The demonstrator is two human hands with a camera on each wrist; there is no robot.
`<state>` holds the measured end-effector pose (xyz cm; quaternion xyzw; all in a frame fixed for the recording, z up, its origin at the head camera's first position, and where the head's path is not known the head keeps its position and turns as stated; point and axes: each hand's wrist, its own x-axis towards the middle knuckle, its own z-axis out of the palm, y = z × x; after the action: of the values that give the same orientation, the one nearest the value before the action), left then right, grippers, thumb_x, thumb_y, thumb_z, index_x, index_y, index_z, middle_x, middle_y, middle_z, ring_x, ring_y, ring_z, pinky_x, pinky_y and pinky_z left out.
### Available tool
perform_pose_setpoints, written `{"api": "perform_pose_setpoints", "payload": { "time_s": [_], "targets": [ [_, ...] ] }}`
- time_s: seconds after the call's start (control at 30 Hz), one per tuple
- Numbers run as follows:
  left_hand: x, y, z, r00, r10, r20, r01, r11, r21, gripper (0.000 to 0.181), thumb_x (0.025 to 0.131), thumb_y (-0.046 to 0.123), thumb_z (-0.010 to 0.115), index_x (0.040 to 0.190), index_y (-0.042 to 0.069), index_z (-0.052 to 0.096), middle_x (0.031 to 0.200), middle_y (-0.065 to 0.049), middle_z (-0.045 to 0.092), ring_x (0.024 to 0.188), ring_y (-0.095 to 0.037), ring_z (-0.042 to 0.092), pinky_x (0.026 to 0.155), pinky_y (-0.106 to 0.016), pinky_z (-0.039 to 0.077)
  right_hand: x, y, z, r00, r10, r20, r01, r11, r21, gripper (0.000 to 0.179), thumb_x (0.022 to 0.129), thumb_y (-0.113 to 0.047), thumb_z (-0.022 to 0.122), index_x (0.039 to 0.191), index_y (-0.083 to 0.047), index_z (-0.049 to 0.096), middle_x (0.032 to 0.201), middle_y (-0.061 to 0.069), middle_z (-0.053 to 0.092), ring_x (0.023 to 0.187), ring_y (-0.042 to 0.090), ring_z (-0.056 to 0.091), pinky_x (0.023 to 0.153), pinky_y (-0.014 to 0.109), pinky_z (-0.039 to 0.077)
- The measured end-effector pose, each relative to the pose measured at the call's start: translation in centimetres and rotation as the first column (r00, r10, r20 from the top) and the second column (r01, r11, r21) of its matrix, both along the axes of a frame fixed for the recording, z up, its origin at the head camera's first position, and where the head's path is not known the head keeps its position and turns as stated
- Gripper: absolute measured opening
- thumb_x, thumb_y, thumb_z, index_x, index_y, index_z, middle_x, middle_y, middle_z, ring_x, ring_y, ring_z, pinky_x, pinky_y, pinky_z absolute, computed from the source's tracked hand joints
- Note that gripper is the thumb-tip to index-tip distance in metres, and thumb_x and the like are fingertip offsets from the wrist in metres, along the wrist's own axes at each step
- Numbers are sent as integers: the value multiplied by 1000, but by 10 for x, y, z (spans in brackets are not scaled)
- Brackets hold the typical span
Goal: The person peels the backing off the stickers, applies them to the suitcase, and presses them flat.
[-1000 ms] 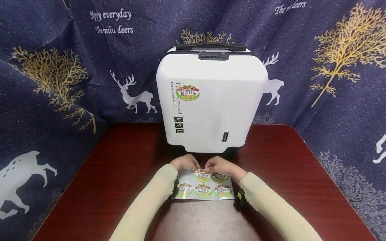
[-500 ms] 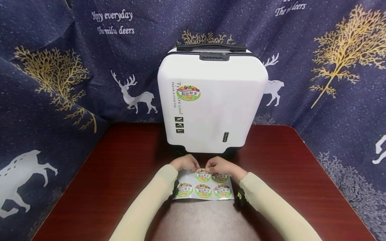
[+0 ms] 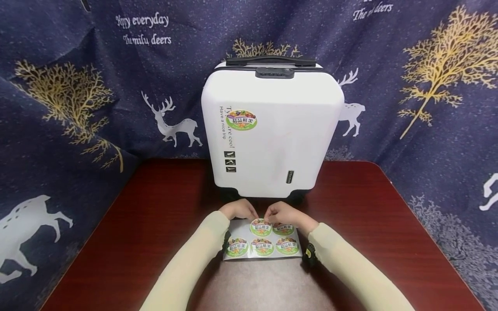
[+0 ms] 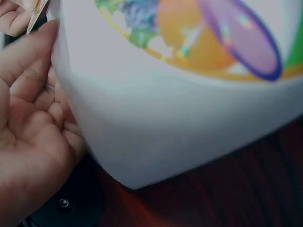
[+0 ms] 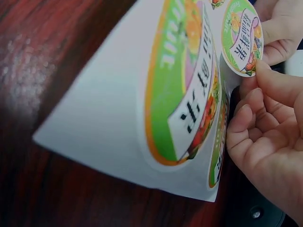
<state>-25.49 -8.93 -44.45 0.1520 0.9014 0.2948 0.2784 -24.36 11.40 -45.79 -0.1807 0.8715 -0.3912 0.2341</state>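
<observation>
A white sheet of round fruit stickers lies tilted on the table before me, green and white labels in two rows. My left hand grips the sheet's far edge; its fingers curl along that edge in the left wrist view. My right hand pinches the rim of one sticker between thumb and fingertip. That sticker stands partly up from the backing in the right wrist view. Whether part of it still adheres is hard to tell. Both hands' fingertips are close together.
A white suitcase stands upright just behind the hands. One matching fruit sticker is on its upper left front, over printed lettering. The dark red table extends to both sides, with a patterned blue cloth behind.
Almost nothing differs. The sheet and the pinched sticker have shifted very slightly, and both hands stay in the same place.
</observation>
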Motion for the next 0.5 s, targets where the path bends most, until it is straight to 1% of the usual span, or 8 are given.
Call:
{"api": "perform_pose_setpoints", "payload": {
  "time_s": [0.1,0.2,0.27,0.37,0.5],
  "targets": [
    [-2,-2,0,1000,-9,30,8,999,32,27,85,16,72,108,4,79,118,-9,76,102,-14,64,99,-32,54,0,-1,0,1000,1,3,-1,1000,1,13,95,-9,67,93,1,74,90,8,74,76,10,59,69,23,51],
    [-3,-4,0,998,-25,56,22,998,55,30,82,12,73,110,3,78,118,-10,76,99,-12,61,99,-31,52,0,-1,0,1000,3,4,-3,1000,1,13,94,-9,67,93,0,75,91,7,74,77,10,59,69,23,52],
    [-3,-4,-1,998,-37,54,35,998,50,30,82,10,75,110,3,79,117,-9,76,96,-10,60,97,-28,51,1,-1,0,1000,-1,8,1,1000,2,12,94,-9,68,93,0,75,91,6,74,77,10,59,69,22,52],
    [-3,-4,-2,998,-49,34,48,998,40,27,83,7,75,109,3,79,113,-9,78,91,-8,58,89,-22,49,1,-1,0,1000,-2,12,2,1000,-3,11,94,-8,68,92,0,74,89,5,73,77,10,58,69,23,53],
    [-1,-2,-2,999,-32,3,32,999,36,25,83,3,73,106,4,80,108,-8,78,84,-9,55,78,-19,46,1,-1,-1,1000,1,22,-1,1000,-24,11,95,-6,67,91,2,72,87,5,72,76,9,58,69,24,55]
  ]
}}
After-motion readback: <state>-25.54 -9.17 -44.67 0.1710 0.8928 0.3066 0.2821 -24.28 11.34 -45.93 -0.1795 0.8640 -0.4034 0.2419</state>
